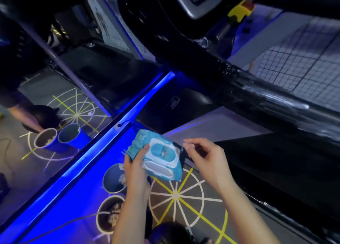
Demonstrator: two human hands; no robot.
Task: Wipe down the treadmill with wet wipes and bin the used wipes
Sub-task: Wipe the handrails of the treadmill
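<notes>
My left hand (137, 167) grips a blue wet-wipe pack (160, 155) from its left side, holding it over the floor. The pack's white flip lid hangs open toward me and the oval dispensing slot shows. My right hand (204, 156) hovers at the pack's right edge with fingers curled and thumb and forefinger tips close together; nothing is visible between them. The black treadmill fills the right and top: its handrail (257, 89) runs diagonally above my hands, and the console (198, 2) is at the top. Two blue bins stand below left, one (113, 178) nearer the pack and one (109, 216) holding crumpled wipes.
A floor-level mirror (55, 96) on the left, edged by a bright blue light strip (103, 151), reflects the bins and a person. Yellow and white tape lines (184, 194) mark the grey floor under my arms. A yellow safety clip (239, 11) hangs by the console. A cable (73, 223) lies near the bins.
</notes>
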